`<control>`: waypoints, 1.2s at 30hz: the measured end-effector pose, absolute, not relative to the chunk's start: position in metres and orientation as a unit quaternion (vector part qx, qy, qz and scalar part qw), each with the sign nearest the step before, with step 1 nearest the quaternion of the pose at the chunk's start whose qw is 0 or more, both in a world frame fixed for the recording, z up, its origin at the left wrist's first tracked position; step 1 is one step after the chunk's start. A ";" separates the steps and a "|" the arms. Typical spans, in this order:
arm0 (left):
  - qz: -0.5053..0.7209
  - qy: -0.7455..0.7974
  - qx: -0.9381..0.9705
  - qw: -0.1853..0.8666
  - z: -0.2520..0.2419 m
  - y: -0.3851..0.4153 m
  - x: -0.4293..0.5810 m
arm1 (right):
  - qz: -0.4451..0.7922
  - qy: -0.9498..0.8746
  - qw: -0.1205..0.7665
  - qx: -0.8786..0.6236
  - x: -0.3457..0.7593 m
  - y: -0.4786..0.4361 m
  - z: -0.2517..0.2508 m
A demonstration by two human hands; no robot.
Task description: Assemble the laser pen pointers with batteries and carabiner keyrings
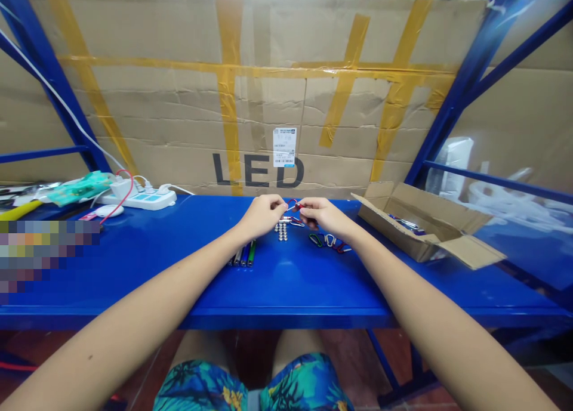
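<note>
Well, over at the left edge of the frame a white power strip (147, 199) lies on the blue table (286, 286), with a red wire looping beside it. Toward the centre, the left hand (264, 215) is curled nearly closed, its fingertips pinched on one end of a small red clip (294, 204). Just below that wrist a few slim coloured tubes (244, 256) lie side by side; I cannot tell whether they are pens or little torches. On the table between the two hands sits a tight cluster of small silver discs (282, 231). The red clip is held just above that cluster, at the middle of the frame, bridged between both hands. The right hand (320, 216) is likewise closed, thumb and fingers nipping the clip's other end. Near its wrist lie loose carabiners (330, 241), green, silver and red. Further right stands an open cardboard box (425, 226). Behind everything, a taped cardboard sheet (179, 113) reads "LED" in big dark letters and carries a white barcode label (285, 147) whose print is too small to read.
</note>
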State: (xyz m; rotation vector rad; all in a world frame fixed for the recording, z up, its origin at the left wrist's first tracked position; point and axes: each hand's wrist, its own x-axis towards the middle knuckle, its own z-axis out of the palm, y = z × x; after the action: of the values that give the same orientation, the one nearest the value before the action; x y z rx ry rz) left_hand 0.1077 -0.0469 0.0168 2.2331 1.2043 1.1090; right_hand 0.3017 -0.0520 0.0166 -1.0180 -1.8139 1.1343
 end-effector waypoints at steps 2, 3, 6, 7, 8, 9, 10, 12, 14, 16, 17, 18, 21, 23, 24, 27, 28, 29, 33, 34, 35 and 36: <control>0.395 0.415 0.798 0.187 0.017 -0.047 0.107 | 0.430 -0.716 0.377 -0.400 0.302 -0.053 0.018; 0.394 0.408 0.800 0.197 0.017 -0.047 0.107 | 0.424 -0.719 0.378 -0.401 0.302 -0.054 0.019; 0.400 0.395 0.794 0.231 0.015 -0.049 0.109 | 0.421 -0.717 0.390 -0.396 0.301 -0.057 0.021; 0.408 0.393 0.788 0.242 0.013 -0.050 0.110 | 0.425 -0.715 0.396 -0.390 0.301 -0.058 0.022; 0.417 0.391 0.780 0.254 0.012 -0.050 0.112 | 0.430 -0.713 0.403 -0.380 0.301 -0.059 0.022; 0.424 0.389 0.773 0.267 0.011 -0.050 0.113 | 0.434 -0.711 0.412 -0.369 0.301 -0.060 0.022; 0.430 0.385 0.768 0.277 0.010 -0.050 0.114 | 0.437 -0.712 0.419 -0.357 0.301 -0.060 0.023; 0.435 0.366 0.770 0.289 0.009 -0.050 0.115 | 0.437 -0.710 0.432 -0.345 0.302 -0.060 0.022; 0.440 0.335 0.780 0.294 0.009 -0.051 0.116 | 0.436 -0.699 0.448 -0.348 0.303 -0.060 0.022; 0.441 0.312 0.783 0.309 0.009 -0.052 0.117 | 0.446 -0.679 0.464 -0.354 0.304 -0.059 0.021; 0.440 0.310 0.780 0.320 0.009 -0.053 0.118 | 0.454 -0.668 0.472 -0.353 0.303 -0.058 0.020; 0.438 0.312 0.775 0.330 0.009 -0.054 0.118 | 0.466 -0.658 0.479 -0.348 0.303 -0.057 0.020; 0.426 0.322 0.774 0.339 0.006 -0.054 0.120 | 0.493 -0.629 0.503 -0.329 0.302 -0.055 0.020; 0.434 0.328 0.770 0.332 0.005 -0.052 0.119 | 0.487 -0.615 0.529 -0.325 0.300 -0.055 0.021; 0.446 0.334 0.760 0.334 0.006 -0.050 0.119 | 0.477 -0.610 0.542 -0.325 0.300 -0.055 0.022; 0.501 0.351 0.693 0.382 0.012 -0.046 0.117 | 0.458 -0.611 0.557 -0.325 0.298 -0.059 0.026; 0.517 0.351 0.666 0.407 0.015 -0.045 0.116 | 0.461 -0.619 0.546 -0.325 0.298 -0.061 0.027; 0.531 0.345 0.641 0.433 0.018 -0.044 0.114 | 0.467 -0.631 0.527 -0.325 0.298 -0.063 0.028; 0.555 0.313 0.559 0.531 0.023 -0.043 0.110 | 0.493 -0.678 0.429 -0.336 0.299 -0.069 0.028; 0.555 0.307 0.543 0.550 0.023 -0.042 0.110 | 0.502 -0.681 0.409 -0.340 0.299 -0.069 0.027; 0.553 0.304 0.531 0.565 0.023 -0.042 0.109 | 0.516 -0.678 0.393 -0.346 0.299 -0.069 0.026; 0.551 0.302 0.525 0.575 0.022 -0.041 0.109 | 0.532 -0.669 0.379 -0.355 0.298 -0.069 0.025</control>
State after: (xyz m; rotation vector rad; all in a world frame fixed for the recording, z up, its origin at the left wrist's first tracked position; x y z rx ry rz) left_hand 0.1086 -0.0410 0.0217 1.2288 0.7076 1.2907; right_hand 0.2978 -0.0692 0.0254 -0.9059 -1.7094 1.3580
